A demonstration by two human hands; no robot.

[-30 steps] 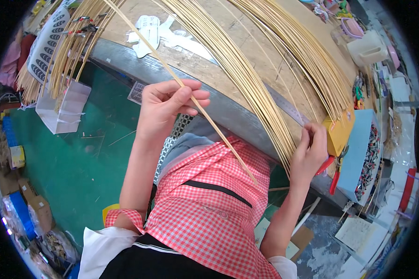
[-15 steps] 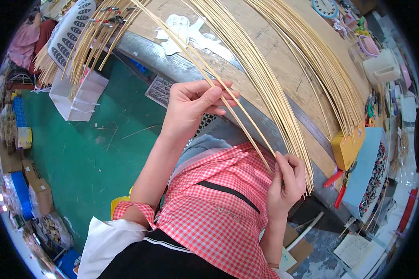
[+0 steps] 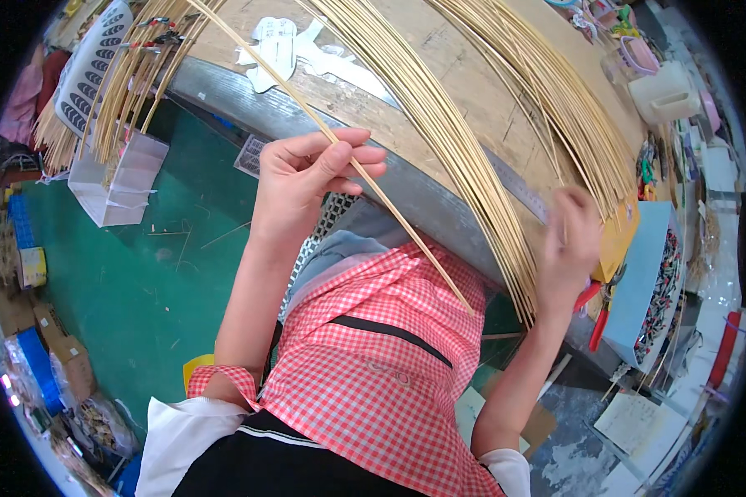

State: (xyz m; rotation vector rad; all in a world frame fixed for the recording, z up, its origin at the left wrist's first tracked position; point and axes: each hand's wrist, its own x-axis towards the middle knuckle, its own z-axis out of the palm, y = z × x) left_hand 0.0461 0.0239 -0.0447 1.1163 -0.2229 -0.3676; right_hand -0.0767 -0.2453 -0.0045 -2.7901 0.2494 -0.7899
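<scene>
My left hand (image 3: pixel 317 172) is raised at the table's near edge, its thumb and fingers pinching a long thin bamboo stick (image 3: pixel 406 224). That stick slants from the upper left down over my red-checked apron (image 3: pixel 373 356). My right hand (image 3: pixel 570 244) is smeared by motion, and I cannot tell what its fingers do. It hovers at the table's right side, between the ends of two bundles. The nearer bundle of bamboo sticks (image 3: pixel 439 108) hangs past the table edge; the farther bundle of sticks (image 3: pixel 555 91) lies behind my right hand.
A ruler (image 3: pixel 514 186) lies on the wooden table (image 3: pixel 365 50), with white paper cutouts (image 3: pixel 275 51) farther left. Red-handled pliers (image 3: pixel 601 319) sit beside a yellow box (image 3: pixel 626 236) and a blue tray (image 3: pixel 638 290) of small parts. A white bin (image 3: pixel 124 178) stands at the left.
My right hand has let go of the stick ends over my lap and moved up and right toward the farther bundle. Two separate sticks showed below my left hand before; one shows now.
</scene>
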